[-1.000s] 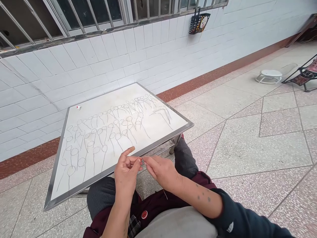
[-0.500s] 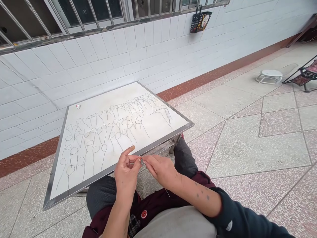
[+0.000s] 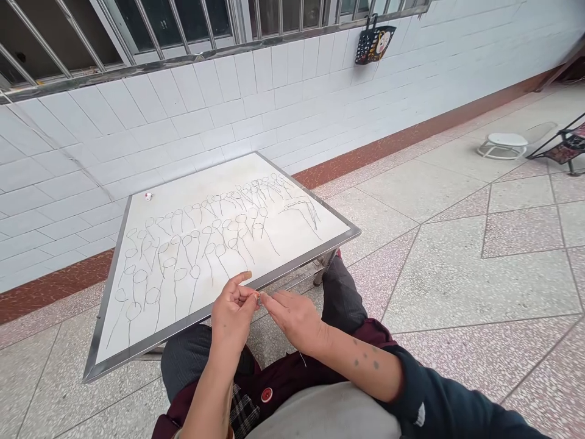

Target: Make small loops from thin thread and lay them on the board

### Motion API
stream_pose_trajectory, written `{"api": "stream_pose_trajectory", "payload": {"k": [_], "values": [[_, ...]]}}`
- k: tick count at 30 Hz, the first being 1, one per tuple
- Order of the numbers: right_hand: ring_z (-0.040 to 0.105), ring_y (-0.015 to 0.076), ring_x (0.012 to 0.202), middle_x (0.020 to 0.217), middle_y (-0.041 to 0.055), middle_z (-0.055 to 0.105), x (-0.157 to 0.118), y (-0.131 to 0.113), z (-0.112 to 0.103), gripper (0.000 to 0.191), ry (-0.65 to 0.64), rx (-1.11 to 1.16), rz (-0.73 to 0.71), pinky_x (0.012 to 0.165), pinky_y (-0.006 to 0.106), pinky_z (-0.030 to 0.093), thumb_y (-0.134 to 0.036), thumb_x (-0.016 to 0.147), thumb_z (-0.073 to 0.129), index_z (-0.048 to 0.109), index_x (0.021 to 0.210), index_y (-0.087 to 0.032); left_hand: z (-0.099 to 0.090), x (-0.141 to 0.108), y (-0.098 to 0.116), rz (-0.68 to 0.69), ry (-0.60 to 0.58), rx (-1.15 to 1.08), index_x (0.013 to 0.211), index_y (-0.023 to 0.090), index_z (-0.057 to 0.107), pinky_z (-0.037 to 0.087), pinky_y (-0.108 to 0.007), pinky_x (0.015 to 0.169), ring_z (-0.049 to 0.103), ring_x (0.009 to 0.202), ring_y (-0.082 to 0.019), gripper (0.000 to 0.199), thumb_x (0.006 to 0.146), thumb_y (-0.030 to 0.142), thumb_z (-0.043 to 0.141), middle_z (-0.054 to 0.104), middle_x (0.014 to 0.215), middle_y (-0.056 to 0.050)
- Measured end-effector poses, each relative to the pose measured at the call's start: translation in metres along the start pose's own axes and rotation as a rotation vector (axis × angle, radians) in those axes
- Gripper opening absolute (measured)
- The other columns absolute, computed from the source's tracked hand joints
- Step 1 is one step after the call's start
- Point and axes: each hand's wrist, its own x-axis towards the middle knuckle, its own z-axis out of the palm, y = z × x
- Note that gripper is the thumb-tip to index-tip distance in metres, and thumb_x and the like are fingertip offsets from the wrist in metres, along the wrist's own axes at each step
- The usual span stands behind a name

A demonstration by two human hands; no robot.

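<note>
My left hand [image 3: 234, 311] is closed in a pinch, thumb against a fingertip, with the index finger stretched out and a tan wrap on its tip. My right hand [image 3: 297, 320] pinches right beside it, the two sets of fingertips almost touching. Between them sits a thin wire, mostly hidden by the fingers; a pale loose end [image 3: 303, 360] hangs below my right hand. Both hands are over my lap at the near edge of a white table [image 3: 301, 244] with a metal rim. Several thin looped wires [image 3: 181, 274] lie in rows on it.
A small white and red item [image 3: 148, 196] lies at the table's far left corner. Behind stands a white tiled wall [image 3: 205, 103] with a barred window and a hanging black basket [image 3: 375, 44]. A white stool [image 3: 503, 145] and a folding chair [image 3: 564, 146] are at right.
My right hand has shifted slightly down and its fingers have straightened a little at the pinch. My left hand stays almost in place. The whole view has shifted slightly.
</note>
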Motion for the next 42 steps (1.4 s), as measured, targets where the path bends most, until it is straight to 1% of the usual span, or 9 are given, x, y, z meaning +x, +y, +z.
{"api": "stream_pose_trajectory", "payload": {"k": [4, 6, 11, 14, 18, 24, 31, 35, 42], "values": [[0.056, 0.0148, 0.064, 0.069, 0.0020, 0.060, 0.004, -0.002, -0.006, 0.018, 0.003, 0.013, 0.070, 0.055, 0.026, 0.039, -0.018, 0.095, 0.043, 0.057, 0.106, -0.016, 0.000, 0.002, -0.001, -0.009, -0.040, -0.049, 0.112, 0.018, 0.058, 0.051, -0.030, 0.067, 0.060, 0.064, -0.015, 0.045, 0.069, 0.027, 0.067, 0.065, 0.070, 0.001], [0.056, 0.0147, 0.065, 0.069, 0.0024, 0.061, 0.006, -0.004, -0.007, 0.018, 0.005, 0.009, 0.080, 0.055, 0.026, 0.039, -0.018, 0.095, 0.043, 0.059, 0.103, -0.017, 0.000, 0.002, -0.001, -0.011, -0.036, -0.060, 0.112, 0.018, 0.058, 0.051, -0.029, 0.068, 0.061, 0.065, -0.015, 0.046, 0.068, 0.028, 0.068, 0.065, 0.070, 0.001], [0.061, 0.0150, 0.073, 0.080, 0.0040, 0.066, 0.005, -0.002, -0.008, 0.019, -0.010, 0.100, 0.141, 0.061, 0.024, 0.045, -0.021, 0.095, 0.045, 0.058, 0.108, -0.017, -0.004, 0.003, 0.001, -0.017, -0.019, -0.063, 0.113, 0.016, 0.059, 0.051, -0.028, 0.066, 0.060, 0.063, -0.014, 0.047, 0.068, 0.027, 0.069, 0.065, 0.068, 0.002], [0.062, 0.0151, 0.077, 0.084, 0.0045, 0.067, 0.003, 0.002, -0.010, 0.019, -0.009, 0.174, 0.154, 0.066, 0.024, 0.047, -0.023, 0.096, 0.044, 0.060, 0.107, -0.019, -0.008, 0.003, 0.003, -0.026, 0.019, -0.092, 0.112, 0.016, 0.059, 0.051, -0.028, 0.065, 0.060, 0.064, -0.014, 0.048, 0.067, 0.027, 0.071, 0.065, 0.068, 0.001], [0.061, 0.0156, 0.076, 0.081, 0.0047, 0.067, -0.001, 0.005, -0.010, 0.019, -0.018, 0.188, 0.161, 0.066, 0.025, 0.048, -0.022, 0.095, 0.044, 0.061, 0.103, -0.019, -0.009, 0.001, 0.004, -0.032, 0.048, -0.115, 0.110, 0.017, 0.062, 0.051, -0.028, 0.066, 0.061, 0.065, -0.013, 0.045, 0.067, 0.029, 0.072, 0.066, 0.070, 0.001], [0.059, 0.0162, 0.075, 0.079, 0.0044, 0.065, -0.009, 0.009, -0.012, 0.017, -0.057, 0.219, 0.190, 0.067, 0.026, 0.048, -0.023, 0.095, 0.045, 0.061, 0.099, -0.019, -0.014, -0.001, 0.009, -0.032, 0.089, -0.132, 0.112, 0.017, 0.061, 0.053, -0.028, 0.065, 0.064, 0.073, -0.017, 0.050, 0.067, 0.034, 0.073, 0.069, 0.075, -0.002], [0.057, 0.0151, 0.070, 0.075, 0.0030, 0.061, -0.019, 0.013, -0.019, 0.018, -0.137, 0.269, 0.235, 0.064, 0.025, 0.045, -0.023, 0.095, 0.043, 0.060, 0.094, -0.018, -0.020, -0.002, 0.016, 0.008, 0.233, -0.168, 0.111, 0.016, 0.061, 0.053, -0.027, 0.063, 0.064, 0.072, -0.016, 0.050, 0.066, 0.036, 0.074, 0.069, 0.076, -0.003], [0.056, 0.0136, 0.066, 0.070, 0.0005, 0.060, -0.019, 0.012, -0.023, 0.017, -0.165, 0.392, 0.296, 0.064, 0.024, 0.044, -0.022, 0.095, 0.042, 0.057, 0.091, -0.018, -0.026, -0.001, 0.018, 0.014, 0.306, -0.172, 0.108, 0.016, 0.063, 0.053, -0.026, 0.060, 0.063, 0.071, -0.016, 0.047, 0.065, 0.033, 0.074, 0.069, 0.075, -0.003], [0.053, 0.0105, 0.057, 0.068, -0.0023, 0.062, -0.015, 0.018, -0.033, 0.018, -0.252, 0.725, 0.453, 0.056, 0.020, 0.042, -0.025, 0.097, 0.038, 0.054, 0.091, -0.020, -0.037, 0.004, 0.015, 0.003, 0.330, -0.109, 0.106, 0.017, 0.064, 0.051, -0.023, 0.056, 0.065, 0.072, -0.016, 0.043, 0.066, 0.030, 0.073, 0.070, 0.077, -0.004]]}}
